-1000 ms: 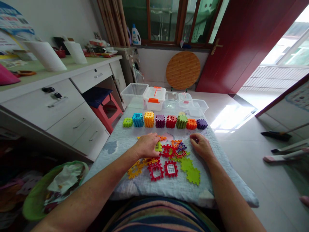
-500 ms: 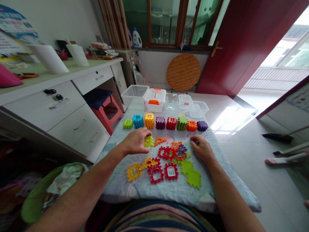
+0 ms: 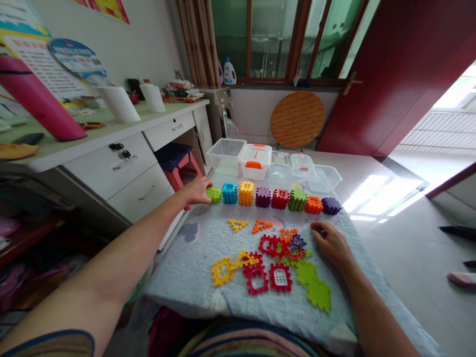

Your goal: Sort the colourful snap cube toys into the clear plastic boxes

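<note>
At the left end of the row of stacks, my left hand (image 3: 200, 191) is closed on the lime green interlocking plastic pieces (image 3: 213, 195); its fingers partly cover them. My right hand (image 3: 330, 242) rests on the cloth at the right, loosely curled, with nothing visible in it. Beside it lie lime green flat pieces (image 3: 319, 294), a purple triangle (image 3: 297, 242) and an orange piece (image 3: 288, 234). Red window frames (image 3: 256, 278) and a yellow window frame (image 3: 222, 271) lie nearer me. A yellow triangle (image 3: 237, 225) and an orange triangle (image 3: 261, 225) lie just in front of the row.
The row continues with blue (image 3: 229, 193), yellow (image 3: 246, 193), purple, red, green and orange stacks, ending in dark purple (image 3: 330, 205). Clear plastic boxes (image 3: 226, 151) stand behind, one with an orange-latched lid (image 3: 256, 154). A white desk (image 3: 130, 171) and a stool (image 3: 178, 163) are left.
My left hand has moved left and away from me, carrying the lime green piece to the row's left end. The yellow triangle now shows. My right hand stays on the cloth; the view has shifted left.
</note>
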`<state>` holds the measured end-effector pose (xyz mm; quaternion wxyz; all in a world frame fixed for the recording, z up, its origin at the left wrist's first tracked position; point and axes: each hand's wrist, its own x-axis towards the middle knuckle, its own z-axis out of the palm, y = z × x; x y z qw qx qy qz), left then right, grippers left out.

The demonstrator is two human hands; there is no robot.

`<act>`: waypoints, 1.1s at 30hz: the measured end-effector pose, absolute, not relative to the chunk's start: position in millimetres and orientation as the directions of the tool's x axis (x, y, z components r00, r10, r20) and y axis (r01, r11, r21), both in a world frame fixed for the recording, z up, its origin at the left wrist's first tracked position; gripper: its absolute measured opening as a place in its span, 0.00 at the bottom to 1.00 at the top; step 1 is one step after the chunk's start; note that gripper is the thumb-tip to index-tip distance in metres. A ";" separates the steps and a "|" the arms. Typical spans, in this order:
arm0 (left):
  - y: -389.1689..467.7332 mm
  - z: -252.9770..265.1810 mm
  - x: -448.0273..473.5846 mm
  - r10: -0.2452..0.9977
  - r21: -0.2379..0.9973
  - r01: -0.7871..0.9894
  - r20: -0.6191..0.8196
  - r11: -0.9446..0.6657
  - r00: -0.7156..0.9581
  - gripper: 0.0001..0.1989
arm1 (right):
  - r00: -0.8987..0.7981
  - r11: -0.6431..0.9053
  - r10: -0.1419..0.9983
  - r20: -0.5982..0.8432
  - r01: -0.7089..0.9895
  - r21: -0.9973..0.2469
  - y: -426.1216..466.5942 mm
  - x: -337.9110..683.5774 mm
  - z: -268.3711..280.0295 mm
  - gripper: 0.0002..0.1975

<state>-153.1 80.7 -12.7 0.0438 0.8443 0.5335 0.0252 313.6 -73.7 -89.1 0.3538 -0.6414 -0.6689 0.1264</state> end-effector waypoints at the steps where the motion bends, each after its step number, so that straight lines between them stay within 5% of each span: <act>1: 86.1 -12.9 -151.7 0.897 0.085 0.895 -0.025 -0.439 0.442 0.26 | 0.072 0.144 0.948 0.309 0.770 -0.622 -73.7 313.8 -89.4 0.13; 16: 103.4 -12.0 -130.7 0.859 0.102 0.887 -0.222 -0.450 0.461 0.33 | 0.064 0.136 0.953 0.297 0.784 -0.606 -73.3 313.3 -86.8 0.12; 33: 110.0 -21.6 -135.8 0.843 0.173 0.893 -0.295 -0.416 0.450 0.29 | 0.054 0.134 0.959 0.279 0.781 -0.610 -73.5 314.7 -89.3 0.12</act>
